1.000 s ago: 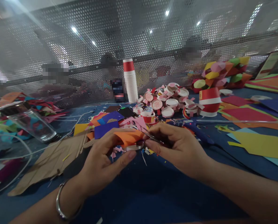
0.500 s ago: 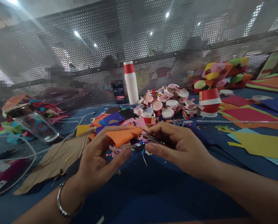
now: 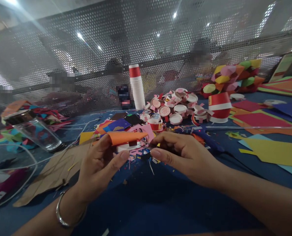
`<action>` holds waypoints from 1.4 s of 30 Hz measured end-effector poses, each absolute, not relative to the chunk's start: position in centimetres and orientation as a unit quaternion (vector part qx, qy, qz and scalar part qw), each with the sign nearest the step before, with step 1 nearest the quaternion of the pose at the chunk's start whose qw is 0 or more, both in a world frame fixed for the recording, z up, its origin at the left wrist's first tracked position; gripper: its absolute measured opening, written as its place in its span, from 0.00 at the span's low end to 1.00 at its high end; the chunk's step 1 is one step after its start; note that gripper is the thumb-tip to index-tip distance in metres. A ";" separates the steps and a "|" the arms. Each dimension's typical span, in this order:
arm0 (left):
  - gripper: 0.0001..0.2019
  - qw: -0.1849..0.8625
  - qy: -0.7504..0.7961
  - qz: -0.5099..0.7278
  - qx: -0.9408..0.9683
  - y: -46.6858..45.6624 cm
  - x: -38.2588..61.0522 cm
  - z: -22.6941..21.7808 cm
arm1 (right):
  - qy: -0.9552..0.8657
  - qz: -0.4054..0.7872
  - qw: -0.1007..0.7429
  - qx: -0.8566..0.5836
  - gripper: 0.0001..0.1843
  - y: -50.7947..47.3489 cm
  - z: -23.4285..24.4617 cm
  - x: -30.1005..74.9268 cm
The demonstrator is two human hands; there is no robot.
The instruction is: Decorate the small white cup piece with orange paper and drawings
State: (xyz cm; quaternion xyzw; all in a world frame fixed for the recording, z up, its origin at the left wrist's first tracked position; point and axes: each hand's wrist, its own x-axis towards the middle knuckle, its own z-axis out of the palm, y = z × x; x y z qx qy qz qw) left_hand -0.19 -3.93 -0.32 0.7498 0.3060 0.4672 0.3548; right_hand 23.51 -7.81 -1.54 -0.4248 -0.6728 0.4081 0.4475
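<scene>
My left hand (image 3: 99, 160), a silver bangle on its wrist, holds a curled piece of orange paper (image 3: 126, 137) by its fingers, while the thumb stays apart below. Close by on the right, my right hand (image 3: 185, 154) is closed around a slim metal tool that looks like scissors (image 3: 146, 143). Its blades point left at the paper's lower right end; the handles are hidden in the hand. Beneath the hands lie small paper scraps (image 3: 136, 153) in pink, white and blue. A red and white cup piece (image 3: 155, 124) sits just beyond them.
Behind are a heap of cut cup bottoms (image 3: 175, 108), a tall stack of paper cups (image 3: 137, 91) and an upturned red cup (image 3: 219, 108). At left are brown cardboard (image 3: 52, 173), a glass jar (image 3: 41, 132) and cables. Coloured sheets (image 3: 276, 150) and a blue corded tool (image 3: 209, 141) lie right.
The orange paper has turned and now looks narrower, its drooping flap gone from view. My left hand has shifted slightly left and down; the tool tip has moved a little left.
</scene>
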 end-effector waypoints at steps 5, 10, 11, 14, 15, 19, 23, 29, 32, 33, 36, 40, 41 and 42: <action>0.14 0.357 0.306 0.467 0.749 -4.0 -0.2 -0.4 | -0.674 0.405 0.451 -0.422 0.20 -7.8 -1.4 23.5; 0.15 0.327 0.319 0.467 0.757 -3.9 -0.4 -0.5 | -0.672 0.408 0.455 -0.418 0.20 -7.7 -1.6 23.5; 0.14 0.323 0.317 0.465 0.760 -4.0 -0.4 -0.5 | -0.671 0.410 0.456 -0.417 0.20 -7.7 -1.6 23.5; 0.14 0.308 0.305 0.464 0.773 -4.0 -0.4 -0.4 | -0.669 0.416 0.457 -0.413 0.20 -7.7 -1.6 23.5; 0.14 0.298 0.303 0.464 0.778 -4.0 -0.4 -0.4 | -0.669 0.418 0.457 -0.412 0.20 -7.6 -1.6 23.5; 0.15 0.234 0.300 0.456 0.804 -3.9 -0.6 -0.3 | -0.665 0.425 0.460 -0.407 0.20 -7.5 -1.7 23.5; 0.17 0.165 0.300 0.440 0.830 -4.0 -0.8 -0.2 | -0.664 0.429 0.459 -0.405 0.19 -7.5 -1.7 23.5; 0.18 0.141 0.299 0.435 0.837 -4.1 -1.0 -0.1 | -0.671 0.417 0.451 -0.416 0.19 -7.6 -1.5 23.4; 0.18 0.157 0.311 0.438 0.829 -4.1 -1.1 -0.3 | -0.667 0.422 0.459 -0.408 0.19 -7.6 -1.5 23.4; 0.18 0.163 0.313 0.440 0.826 -4.1 -1.1 -0.3 | -0.665 0.427 0.462 -0.403 0.19 -7.6 -1.4 23.4; 0.17 0.168 0.305 0.440 0.828 -4.1 -1.0 -0.2 | -0.667 0.431 0.457 -0.400 0.18 -7.7 -1.4 23.4; 0.18 0.149 0.291 0.433 0.840 -4.3 -0.8 0.1 | -0.663 0.432 0.458 -0.404 0.17 -7.7 -1.3 23.4; 0.18 0.142 0.290 0.433 0.841 -4.3 -0.8 0.2 | -0.661 0.435 0.461 -0.401 0.17 -7.7 -1.3 23.4; 0.17 0.136 0.293 0.433 0.842 -4.3 -0.8 0.2 | -0.659 0.439 0.464 -0.397 0.17 -7.7 -1.3 23.3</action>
